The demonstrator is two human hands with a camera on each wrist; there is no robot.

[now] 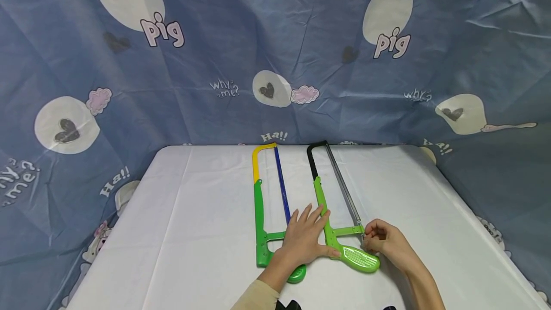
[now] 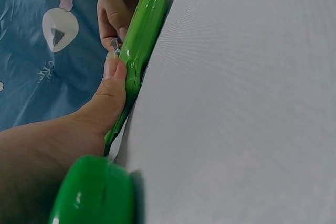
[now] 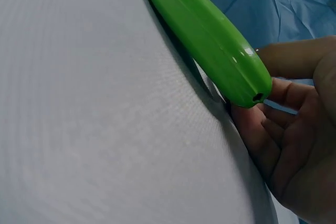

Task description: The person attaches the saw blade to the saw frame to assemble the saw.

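Note:
A light-green hacksaw (image 1: 360, 259) with a black front frame and a grey blade (image 1: 343, 181) lies flat on the white table. My left hand (image 1: 303, 240) rests on it with spread fingers, the thumb by the handle and fingertips on the frame. At the handle end of the blade, my right hand (image 1: 387, 245) pinches a small silver wing nut (image 2: 116, 45); its fingers partly cover it. Left of this saw lies a second hacksaw (image 1: 259, 219), darker green and yellow with a blue blade (image 1: 281, 183), partly beneath my left hand and wrist.
The white-covered table (image 1: 206, 233) meets a blue patterned cloth (image 1: 215, 51) at the back and sides. In the left wrist view, the darker saw's handle end (image 2: 97, 190) sits close below my left wrist. Dark objects (image 1: 289, 305) show at the front edge.

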